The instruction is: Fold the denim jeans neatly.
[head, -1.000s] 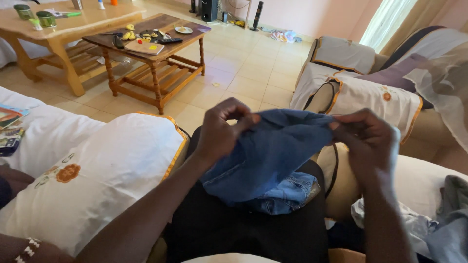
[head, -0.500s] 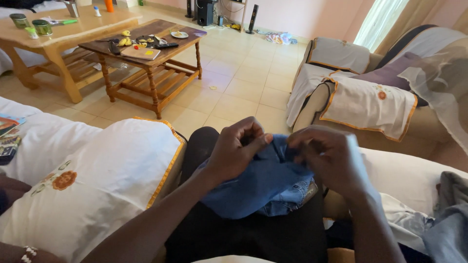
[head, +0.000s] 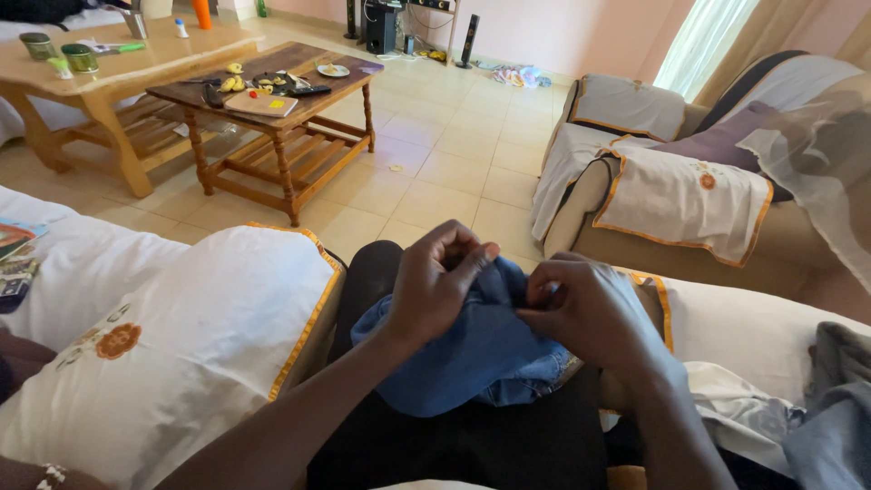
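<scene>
Both hands pinched the denim (head: 472,349) at lower centre of the head view: left hand (head: 435,290) gripped its top edge, right hand (head: 585,313) clenched the fold beside it. It lay bunched on the lap, a white cushion (head: 181,354) at lower left, wooden table (head: 272,100) upper left.

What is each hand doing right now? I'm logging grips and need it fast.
Left hand: closed, pinching the blue denim cloth at its top edge.
Right hand: closed, gripping the same cloth beside it.
</scene>
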